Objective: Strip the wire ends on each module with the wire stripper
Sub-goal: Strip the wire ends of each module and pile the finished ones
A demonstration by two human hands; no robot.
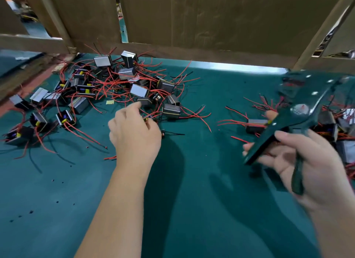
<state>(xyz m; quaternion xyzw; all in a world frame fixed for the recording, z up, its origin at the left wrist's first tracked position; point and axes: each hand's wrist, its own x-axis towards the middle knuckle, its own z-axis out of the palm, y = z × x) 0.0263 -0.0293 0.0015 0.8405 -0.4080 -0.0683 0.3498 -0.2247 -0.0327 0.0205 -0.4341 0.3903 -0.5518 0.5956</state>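
Draw one unit free of the tangled modules [125, 73] near the desk's [192, 200] far left corner before stripping. The left hand [134, 133] curls its grip among them; whether it holds one, I cannot tell. The right hand [317, 161], well apart by the right edge, has its grip closed round the wire stripper [299, 111].

Lighting: bright, overhead; soft shadows on green counter [211, 229]; white glare strip along far edge. Blur: wire stripper [307, 108] motion-smeared. Distortion: wide-angle bending at edges.
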